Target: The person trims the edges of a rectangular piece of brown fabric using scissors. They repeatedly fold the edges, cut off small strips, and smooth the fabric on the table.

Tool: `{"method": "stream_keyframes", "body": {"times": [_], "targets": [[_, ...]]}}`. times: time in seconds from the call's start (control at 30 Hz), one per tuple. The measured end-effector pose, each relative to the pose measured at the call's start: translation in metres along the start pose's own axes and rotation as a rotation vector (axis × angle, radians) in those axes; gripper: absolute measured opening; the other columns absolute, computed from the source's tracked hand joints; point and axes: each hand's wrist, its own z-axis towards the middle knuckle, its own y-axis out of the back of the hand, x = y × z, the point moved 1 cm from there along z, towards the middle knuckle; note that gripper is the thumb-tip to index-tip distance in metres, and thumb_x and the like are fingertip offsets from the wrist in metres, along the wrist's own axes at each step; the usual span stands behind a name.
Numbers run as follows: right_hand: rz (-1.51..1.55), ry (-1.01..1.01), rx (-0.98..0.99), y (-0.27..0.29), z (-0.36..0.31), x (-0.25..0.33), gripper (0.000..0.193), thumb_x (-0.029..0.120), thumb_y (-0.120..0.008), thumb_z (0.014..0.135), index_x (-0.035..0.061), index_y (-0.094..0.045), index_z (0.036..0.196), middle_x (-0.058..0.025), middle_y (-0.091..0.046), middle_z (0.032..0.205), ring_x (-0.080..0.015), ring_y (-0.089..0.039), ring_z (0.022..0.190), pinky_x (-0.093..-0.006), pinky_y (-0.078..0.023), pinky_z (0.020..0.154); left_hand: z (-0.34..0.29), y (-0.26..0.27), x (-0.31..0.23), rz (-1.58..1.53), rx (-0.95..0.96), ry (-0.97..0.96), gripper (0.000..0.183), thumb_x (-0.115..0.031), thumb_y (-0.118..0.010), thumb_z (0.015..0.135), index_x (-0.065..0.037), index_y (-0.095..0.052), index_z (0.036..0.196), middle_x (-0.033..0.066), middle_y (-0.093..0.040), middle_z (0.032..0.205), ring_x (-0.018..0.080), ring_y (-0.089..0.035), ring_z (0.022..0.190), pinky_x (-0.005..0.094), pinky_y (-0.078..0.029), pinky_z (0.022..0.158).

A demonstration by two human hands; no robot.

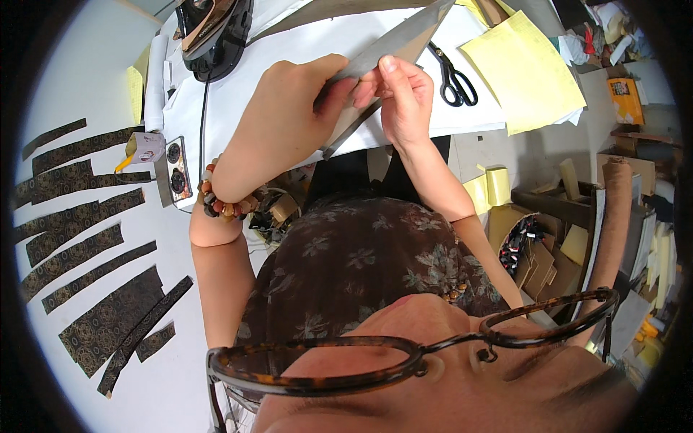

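Observation:
Over the white work table [267, 86] I hold up a long, folded grey piece of cloth [393, 45], its upper end narrowing to a point at the far right. My left hand [289, 108] is closed on its near edge, with the back of the hand toward me and the fingertips hidden. A beaded bracelet [227, 206] circles that wrist. Close beside it, my right hand [406, 94] pinches the same cloth between thumb and fingers. A narrow grey edge hangs below both hands. Black-handled scissors [455, 81] lie just right of my right hand.
A black iron [220, 54] stands at the back left, its cord running forward. Yellow paper sheets [527, 68] cover the right table end. Dark patterned fabric strips [119, 317] lie on the left surface, near a knobbed panel [175, 169]. Boxes and scraps [541, 252] crowd the lower right.

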Motion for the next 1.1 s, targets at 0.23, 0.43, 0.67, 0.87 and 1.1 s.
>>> {"method": "stream_keyframes", "body": {"times": [0.23, 0.43, 0.67, 0.87, 1.1], "targets": [[0.054, -0.007, 0.013, -0.005, 0.001, 0.005, 0.010, 0.008, -0.070, 0.097, 0.0014, -0.067, 0.090, -0.0103, -0.072, 0.075, -0.0138, -0.066, 0.059, -0.0246, -0.053, 0.055, -0.001, -0.001, 0.004, -0.034, 0.024, 0.016, 0.011, -0.009, -0.065, 0.093, -0.001, -0.060, 0.086, 0.0199, -0.057, 0.061, 0.0381, -0.056, 0.052, 0.0392, -0.041, 0.049], [0.000, 0.079, 0.058, -0.002, 0.000, -0.001, 0.010, 0.008, -0.070, 0.098, 0.0024, -0.066, 0.090, -0.0073, -0.071, 0.074, -0.0108, -0.064, 0.059, -0.0223, -0.051, 0.055, 0.017, 0.007, 0.008, -0.079, 0.171, -0.067, 0.014, -0.012, -0.061, 0.098, 0.000, -0.059, 0.091, 0.0187, -0.055, 0.063, 0.0340, -0.050, 0.053, 0.0372, -0.039, 0.050], [0.028, 0.058, 0.074, 0.005, 0.001, -0.002, 0.016, 0.012, -0.066, 0.101, -0.0013, -0.066, 0.092, -0.0106, -0.072, 0.078, -0.0147, -0.067, 0.065, -0.0269, -0.055, 0.062, 0.022, -0.007, 0.014, -0.087, 0.144, -0.118, 0.015, -0.011, -0.058, 0.102, 0.001, -0.057, 0.095, 0.0185, -0.046, 0.062, 0.0303, -0.038, 0.053, 0.0363, -0.035, 0.051], [0.033, 0.079, 0.014, 0.018, 0.002, -0.001, 0.021, 0.017, -0.064, 0.101, -0.0021, -0.068, 0.092, -0.0139, -0.073, 0.079, -0.0195, -0.069, 0.066, -0.0303, -0.058, 0.065, 0.020, -0.010, 0.011, -0.044, 0.119, -0.114, 0.009, -0.007, -0.061, 0.098, 0.002, -0.058, 0.097, 0.0199, -0.047, 0.063, 0.0290, -0.038, 0.052, 0.0351, -0.036, 0.050], [-0.013, 0.095, 0.043, 0.017, 0.008, 0.010, 0.010, 0.008, -0.069, 0.098, 0.0005, -0.067, 0.092, -0.0109, -0.072, 0.076, -0.0133, -0.067, 0.062, -0.0246, -0.053, 0.059, 0.021, -0.013, 0.011, -0.014, 0.114, -0.155, 0.010, -0.008, -0.061, 0.099, 0.002, -0.060, 0.101, 0.0185, -0.047, 0.061, 0.0247, -0.040, 0.050, 0.0343, -0.036, 0.050]]}}
